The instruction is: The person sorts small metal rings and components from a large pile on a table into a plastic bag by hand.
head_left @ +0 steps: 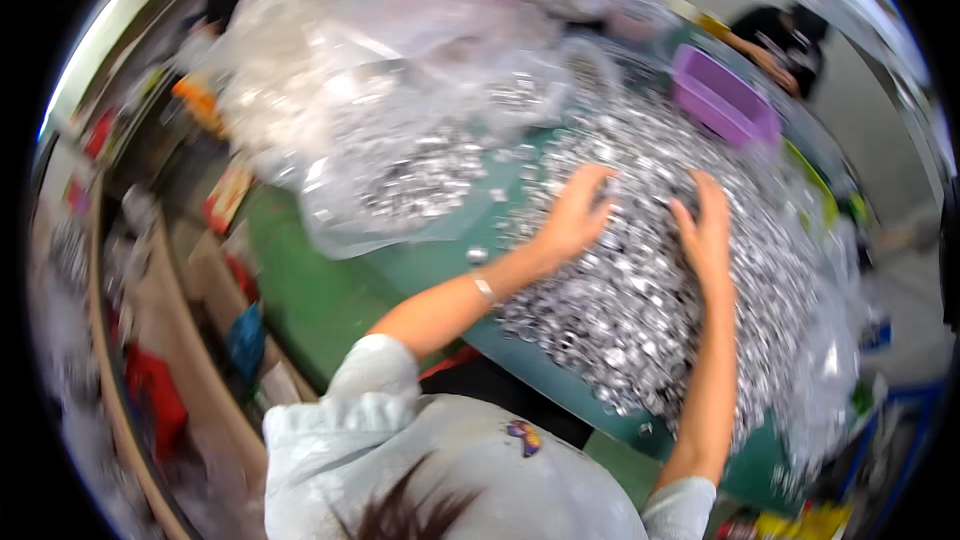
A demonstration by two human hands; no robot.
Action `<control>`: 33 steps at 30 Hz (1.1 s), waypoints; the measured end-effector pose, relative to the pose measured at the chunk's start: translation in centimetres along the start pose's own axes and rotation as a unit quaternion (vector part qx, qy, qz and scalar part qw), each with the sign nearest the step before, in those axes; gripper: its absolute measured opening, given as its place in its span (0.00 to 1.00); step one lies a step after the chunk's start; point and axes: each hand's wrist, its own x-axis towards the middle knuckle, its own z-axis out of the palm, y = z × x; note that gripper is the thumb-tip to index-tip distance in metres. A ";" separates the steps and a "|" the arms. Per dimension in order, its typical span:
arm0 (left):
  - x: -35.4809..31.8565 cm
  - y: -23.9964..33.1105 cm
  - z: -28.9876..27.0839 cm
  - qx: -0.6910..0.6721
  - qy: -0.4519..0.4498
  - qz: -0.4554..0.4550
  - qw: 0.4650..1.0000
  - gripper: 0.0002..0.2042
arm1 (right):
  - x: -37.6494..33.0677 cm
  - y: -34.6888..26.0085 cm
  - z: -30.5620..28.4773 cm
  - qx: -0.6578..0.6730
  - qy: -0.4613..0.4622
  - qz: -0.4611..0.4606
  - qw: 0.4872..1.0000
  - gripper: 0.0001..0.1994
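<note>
At eight o'clock, a red item (155,395) and, further in, a blue bag (246,340). Toward nine, a green surface (300,290). At eleven, a large pile of clear plastic bags (390,50), with silvery metal pieces (425,180) in the nearest. At the dial's centre, the dark green table (425,270) and one round metal piece (477,254) lying by itself.

Between two and three, the left hand (580,210), open, thumb apart from the fingers, a light-coloured band (484,287) around the wrist. At three, the broad heap of small shiny metal pieces (630,310), spread over the table between and around both hands (edges softened by blur, so hard to tell fingertip contact). Also at three, the right hand (707,235), open, facing the left across the heap, thumb and fingers parted.

At two, a purple bin (727,100) at the heap's far edge; beyond, a person in black (790,40). Near four, crumpled clear plastic (825,360) alongside the heap.
</note>
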 end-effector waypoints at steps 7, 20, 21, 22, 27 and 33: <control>2.9 -1.6 3.0 -0.012 -0.041 -0.065 0.997 0.18 | 1.5 4.5 2.4 0.048 -0.178 -0.068 0.980 0.23; 1.7 -3.1 3.5 0.068 -0.019 0.090 0.993 0.19 | -1.7 0.7 -1.4 -0.124 -0.131 -0.110 0.977 0.24; 1.8 -3.0 3.5 0.057 -0.014 0.099 0.993 0.20 | -2.1 0.6 -2.0 -0.139 -0.140 -0.102 0.975 0.25; 1.9 -2.9 3.7 0.055 0.002 0.106 0.993 0.20 | -2.6 0.3 -2.6 -0.154 -0.148 -0.093 0.972 0.25; 2.3 -0.7 4.1 -0.025 0.028 0.110 0.993 0.22 | -5.6 1.3 -3.8 -0.156 -0.082 -0.111 0.978 0.23; 1.1 1.1 5.2 -0.319 0.044 -0.123 0.939 0.17 | -7.5 1.6 -4.3 -0.119 -0.039 -0.093 0.988 0.20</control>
